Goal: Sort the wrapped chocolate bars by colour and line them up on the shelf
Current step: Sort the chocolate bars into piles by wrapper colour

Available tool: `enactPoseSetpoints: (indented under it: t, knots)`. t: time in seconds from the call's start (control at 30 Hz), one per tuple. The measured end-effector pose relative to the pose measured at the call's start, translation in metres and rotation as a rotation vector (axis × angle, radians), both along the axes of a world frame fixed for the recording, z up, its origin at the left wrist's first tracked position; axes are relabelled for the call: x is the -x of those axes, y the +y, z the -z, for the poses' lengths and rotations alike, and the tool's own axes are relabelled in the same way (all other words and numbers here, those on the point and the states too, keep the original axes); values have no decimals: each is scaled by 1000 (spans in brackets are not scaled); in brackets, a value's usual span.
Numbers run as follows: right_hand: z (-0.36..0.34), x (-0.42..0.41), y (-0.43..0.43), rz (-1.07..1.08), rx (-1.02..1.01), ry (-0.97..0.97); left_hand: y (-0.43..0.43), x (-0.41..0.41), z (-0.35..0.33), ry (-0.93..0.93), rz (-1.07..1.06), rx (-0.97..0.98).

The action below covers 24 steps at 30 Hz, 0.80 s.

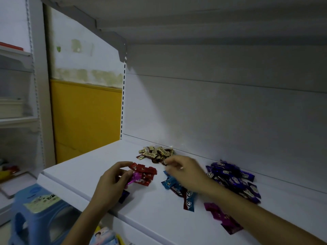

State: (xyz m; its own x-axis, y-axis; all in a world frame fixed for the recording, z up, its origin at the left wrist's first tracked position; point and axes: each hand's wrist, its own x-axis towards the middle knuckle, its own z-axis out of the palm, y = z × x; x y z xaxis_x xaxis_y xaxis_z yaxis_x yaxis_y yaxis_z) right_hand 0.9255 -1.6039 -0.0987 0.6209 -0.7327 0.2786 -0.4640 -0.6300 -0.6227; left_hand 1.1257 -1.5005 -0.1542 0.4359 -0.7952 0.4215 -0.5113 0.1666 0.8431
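Wrapped chocolate bars are lying on the white metal shelf (74, 171) in colour heaps — gold pile (155, 152), purple pile (233, 179) — unaligned. Left hand (113, 181) is pinching a magenta bar (136, 179); right hand (184, 169) is curling, its grasp unclear.

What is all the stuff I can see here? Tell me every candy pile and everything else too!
gold bars: a heap, too many to count, gold and brown, at the back of the shelf
red bars: a small cluster, red, by the left hand
magenta bar: one, shiny pink-purple, at the left fingers
purple bars: a big heap, dark purple, at the right
blue bars: a few, blue, partly under the right hand
magenta bars: a few, near the front edge, blurred
shelf: one, white
stool: one, blue plastic, lower left
left hand: holding bars
right hand: pinching a bar near the gold heap
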Motion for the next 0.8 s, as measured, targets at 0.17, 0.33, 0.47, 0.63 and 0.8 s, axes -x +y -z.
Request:
enactPoseSetpoints:
  t: [0.17,0.33,0.47,0.63,0.8]
  knots:
    - [10,-57,35,-172,-153,19,3,0,-1,-27,20,40]
    - [8,-50,43,-60,-28,12,4,2,0,-138,65,37]
    - [0,7,38,2,76,-37,2,8,2,-304,30,-14]
    - [8,110,28,121,501,-120,5,23,1,-350,39,39]
    - [37,161,25,44,925,246,0,65,-4,-52,151,156]
